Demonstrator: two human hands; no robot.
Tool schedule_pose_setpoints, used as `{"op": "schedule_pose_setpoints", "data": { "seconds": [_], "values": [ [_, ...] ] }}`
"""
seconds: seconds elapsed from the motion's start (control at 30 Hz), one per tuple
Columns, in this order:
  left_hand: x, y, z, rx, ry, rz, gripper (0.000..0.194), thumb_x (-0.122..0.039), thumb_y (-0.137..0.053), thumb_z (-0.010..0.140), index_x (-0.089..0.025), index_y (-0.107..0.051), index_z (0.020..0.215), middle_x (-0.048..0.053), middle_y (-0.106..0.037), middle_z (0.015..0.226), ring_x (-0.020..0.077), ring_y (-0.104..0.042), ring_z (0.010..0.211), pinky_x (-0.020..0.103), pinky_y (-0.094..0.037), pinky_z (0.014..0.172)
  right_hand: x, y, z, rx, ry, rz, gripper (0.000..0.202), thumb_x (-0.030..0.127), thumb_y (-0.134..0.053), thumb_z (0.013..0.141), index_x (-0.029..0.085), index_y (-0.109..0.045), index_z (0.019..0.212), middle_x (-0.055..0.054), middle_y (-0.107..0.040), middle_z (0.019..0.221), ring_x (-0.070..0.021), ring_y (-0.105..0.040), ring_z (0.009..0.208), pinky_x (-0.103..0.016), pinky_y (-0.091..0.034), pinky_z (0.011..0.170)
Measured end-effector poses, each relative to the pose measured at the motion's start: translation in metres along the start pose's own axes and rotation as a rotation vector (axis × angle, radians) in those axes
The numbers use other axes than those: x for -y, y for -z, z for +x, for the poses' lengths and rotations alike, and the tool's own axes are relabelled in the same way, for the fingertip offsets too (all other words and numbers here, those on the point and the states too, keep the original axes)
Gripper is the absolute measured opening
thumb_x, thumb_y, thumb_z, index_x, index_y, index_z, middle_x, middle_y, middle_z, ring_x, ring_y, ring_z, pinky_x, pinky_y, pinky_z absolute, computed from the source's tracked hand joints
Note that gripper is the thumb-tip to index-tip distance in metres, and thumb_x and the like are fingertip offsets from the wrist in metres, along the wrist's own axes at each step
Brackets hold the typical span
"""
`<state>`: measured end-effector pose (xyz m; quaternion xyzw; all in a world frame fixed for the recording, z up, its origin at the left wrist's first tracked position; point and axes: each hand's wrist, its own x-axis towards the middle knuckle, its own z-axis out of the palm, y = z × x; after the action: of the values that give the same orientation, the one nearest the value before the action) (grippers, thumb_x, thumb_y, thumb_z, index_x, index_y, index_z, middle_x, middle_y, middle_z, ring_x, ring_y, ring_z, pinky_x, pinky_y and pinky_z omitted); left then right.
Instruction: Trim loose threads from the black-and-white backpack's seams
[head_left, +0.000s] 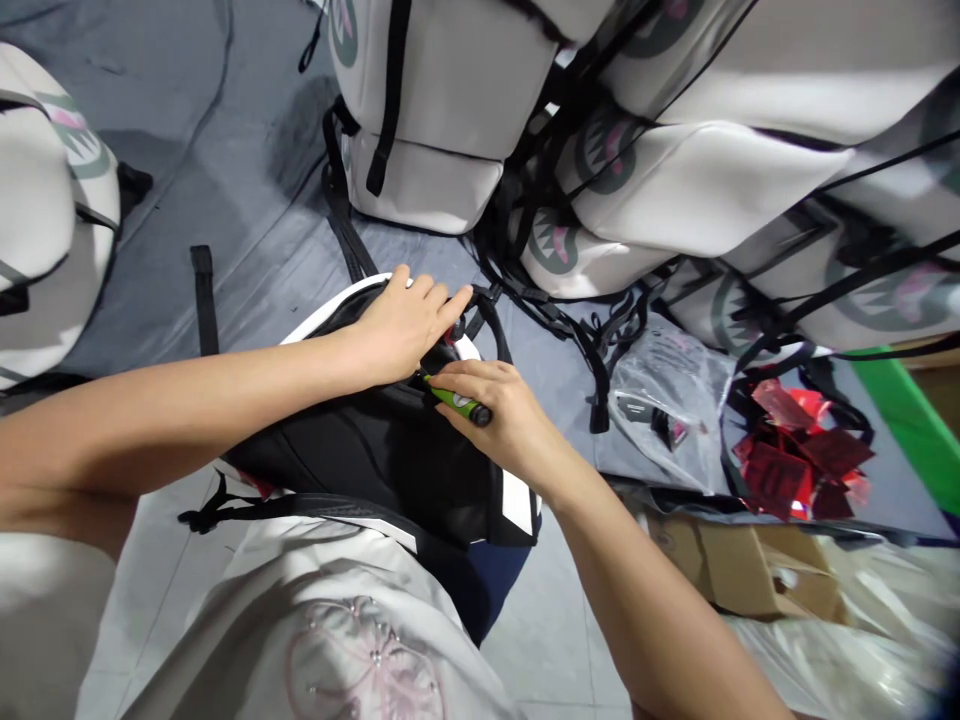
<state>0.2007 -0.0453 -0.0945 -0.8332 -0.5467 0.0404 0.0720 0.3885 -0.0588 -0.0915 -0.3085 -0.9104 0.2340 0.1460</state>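
Observation:
A black backpack with white edges (375, 450) rests against the table edge and my lap, its dark padded side facing me. My left hand (409, 320) holds its upper rim, fingers laid over the edge. In my right hand (499, 405) is a screwdriver-like tool with a green and black handle (463, 403). Its tip points left toward the bag, below my left hand, and is hidden. A small red piece (452, 332) shows between the two hands, partly covered by the left fingers. One black strap (300, 508) hangs across the near side of the bag.
Pale backpacks (450, 90) stand in rows at the back and right, with another backpack (45, 220) at left. Black straps trail over the grey cover (187, 150). A clear plastic bag (675, 400) and red foil pieces (795, 460) lie right. Below is a cardboard box (739, 570).

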Motion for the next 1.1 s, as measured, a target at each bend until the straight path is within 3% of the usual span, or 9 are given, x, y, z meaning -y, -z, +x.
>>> {"op": "schedule_pose_setpoints", "data": {
  "seconds": [0.23, 0.4, 0.9, 1.1],
  "values": [
    [0.002, -0.006, 0.001, -0.05, -0.017, -0.002, 0.092, -0.036, -0.068, 0.083, -0.006, -0.019, 0.156, 0.019, -0.053, 0.135, 0.0354, -0.046, 0.124, 0.048, -0.025, 0.111, -0.005, -0.006, -0.001, -0.041, 0.052, -0.016, 0.023, 0.011, -0.067, 0.086, 0.021, -0.072, 0.107, -0.007, -0.075, 0.109, -0.0243, -0.07, 0.101, -0.044, -0.048, 0.096],
    [0.002, -0.006, 0.001, -0.026, 0.002, 0.002, 0.094, -0.038, -0.066, 0.083, -0.014, -0.014, 0.158, 0.016, -0.052, 0.138, 0.0355, -0.044, 0.127, 0.048, -0.024, 0.112, -0.001, -0.009, 0.0, -0.053, 0.008, 0.001, 0.022, 0.013, -0.068, 0.085, 0.023, -0.072, 0.105, -0.006, -0.075, 0.109, -0.0247, -0.07, 0.102, -0.043, -0.048, 0.096],
    [0.001, -0.008, 0.002, -0.057, -0.01, -0.029, 0.084, -0.032, -0.063, 0.087, -0.007, -0.021, 0.156, 0.019, -0.053, 0.135, 0.0348, -0.045, 0.125, 0.049, -0.026, 0.111, 0.005, -0.01, 0.002, -0.031, -0.03, -0.061, 0.023, 0.011, -0.069, 0.084, 0.022, -0.072, 0.104, -0.006, -0.075, 0.109, -0.0249, -0.071, 0.098, -0.043, -0.048, 0.093],
    [0.002, -0.011, 0.003, -0.032, 0.015, -0.063, 0.082, -0.032, -0.058, 0.089, -0.014, -0.016, 0.158, 0.016, -0.052, 0.139, 0.0355, -0.042, 0.13, 0.049, -0.024, 0.112, 0.005, -0.012, 0.001, -0.031, -0.041, -0.091, 0.024, 0.013, -0.066, 0.086, 0.024, -0.072, 0.106, -0.005, -0.075, 0.11, -0.0248, -0.07, 0.1, -0.042, -0.048, 0.094]
  ]
}}
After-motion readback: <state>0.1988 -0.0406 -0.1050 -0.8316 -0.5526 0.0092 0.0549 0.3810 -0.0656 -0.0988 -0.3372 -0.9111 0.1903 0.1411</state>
